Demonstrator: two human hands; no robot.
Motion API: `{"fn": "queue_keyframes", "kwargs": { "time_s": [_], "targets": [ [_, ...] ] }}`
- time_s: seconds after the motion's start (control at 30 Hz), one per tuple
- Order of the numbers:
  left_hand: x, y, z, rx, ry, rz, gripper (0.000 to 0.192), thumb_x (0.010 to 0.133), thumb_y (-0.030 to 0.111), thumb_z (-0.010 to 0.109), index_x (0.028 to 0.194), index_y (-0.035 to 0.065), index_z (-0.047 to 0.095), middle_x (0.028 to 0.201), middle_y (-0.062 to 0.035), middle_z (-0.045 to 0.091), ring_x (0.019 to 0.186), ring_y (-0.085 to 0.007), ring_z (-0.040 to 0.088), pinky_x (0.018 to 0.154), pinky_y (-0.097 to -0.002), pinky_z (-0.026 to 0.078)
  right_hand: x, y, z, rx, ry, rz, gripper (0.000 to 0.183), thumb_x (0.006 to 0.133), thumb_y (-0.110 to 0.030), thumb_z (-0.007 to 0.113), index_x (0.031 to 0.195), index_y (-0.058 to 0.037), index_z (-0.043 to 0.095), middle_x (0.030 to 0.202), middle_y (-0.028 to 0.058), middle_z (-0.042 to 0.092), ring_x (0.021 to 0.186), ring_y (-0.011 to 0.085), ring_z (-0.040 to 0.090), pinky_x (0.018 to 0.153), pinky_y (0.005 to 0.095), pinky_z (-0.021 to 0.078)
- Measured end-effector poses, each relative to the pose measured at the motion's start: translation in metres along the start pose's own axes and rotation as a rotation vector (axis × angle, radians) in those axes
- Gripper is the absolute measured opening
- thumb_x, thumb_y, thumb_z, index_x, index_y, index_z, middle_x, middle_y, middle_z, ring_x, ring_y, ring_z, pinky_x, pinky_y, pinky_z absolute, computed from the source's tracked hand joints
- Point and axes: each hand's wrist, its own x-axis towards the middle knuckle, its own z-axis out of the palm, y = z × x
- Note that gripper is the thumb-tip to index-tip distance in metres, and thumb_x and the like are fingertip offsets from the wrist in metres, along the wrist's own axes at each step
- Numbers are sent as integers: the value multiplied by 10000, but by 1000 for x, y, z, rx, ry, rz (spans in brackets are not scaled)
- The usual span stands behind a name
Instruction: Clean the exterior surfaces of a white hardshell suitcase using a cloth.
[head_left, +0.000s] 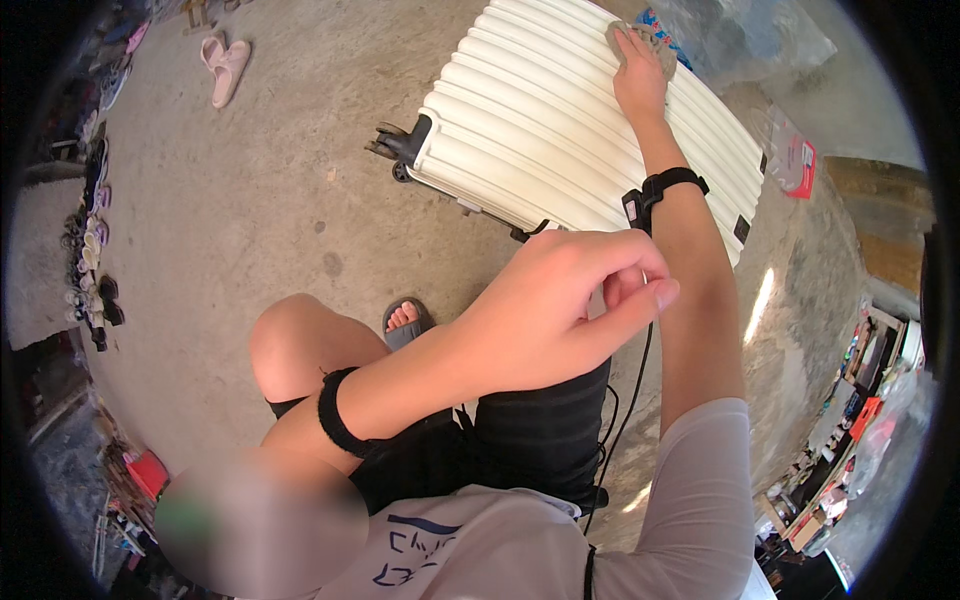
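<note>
A white ribbed hard-shell suitcase (540, 112) with black wheels lies flat on the concrete floor. At its far right part, my right hand (640, 75) presses a crumpled grey-brown cloth (660, 56) against the shell. A black strap with a small device (637, 208) is around that wrist. Nearer to me, my left hand (592, 300) is raised above my lap, fingers curled and thumb close to the index finger; whether anything thin is between them is unclear. A black band (337, 412) circles the left forearm. A black cable (637, 375) hangs beside my shorts.
Pink slippers (225, 67) lie on the floor at upper left, and rows of shoes (94, 247) line the left edge. Clear plastic sheeting (750, 37) and a clear bag with a red part (801, 169) are beyond the suitcase. Cluttered shelves (847, 427) stand at right.
</note>
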Motion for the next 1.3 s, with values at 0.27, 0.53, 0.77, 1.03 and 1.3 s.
{"fn": "queue_keyframes", "kwargs": {
  "time_s": [0.27,0.53,0.77,1.03,1.3],
  "targets": [
    [12,-8,15,11,-45,-18,112,969,113,664,948,4,654,721,-8,633,646,-53,516,560,-230,398,-33,79,-52,135,-91,76,651,822,111,444,1390,-171,595,1482,121,524,1396,321,451,1167,400,372],
    [10,-1,17,6,-82,-63,114,971,117,667,937,9,655,715,-7,630,645,-60,522,562,-233,395,-108,217,-133,-122,-14,389,655,803,60,482,1410,-166,579,1479,158,522,1384,324,471,1157,396,380],
    [4,1,5,32,-21,16,96,959,95,674,925,9,650,704,-17,623,627,-77,522,562,-241,394,-87,201,-110,-250,-81,441,603,793,16,521,1390,-53,573,1471,185,525,1359,339,491,1129,420,401],
    [4,-1,2,18,-18,3,84,954,89,671,931,11,652,689,-19,617,610,-81,520,551,-249,391,-24,77,-25,20,-8,82,582,800,39,541,1365,-89,603,1445,139,554,1349,344,486,1152,439,375],
    [13,-9,19,-10,-69,-27,82,955,81,667,933,5,645,691,-27,628,608,-85,530,555,-252,405,-23,60,-40,186,-117,61,614,843,61,507,1401,-183,588,1472,93,540,1376,335,460,1172,406,362]
  ]
}}
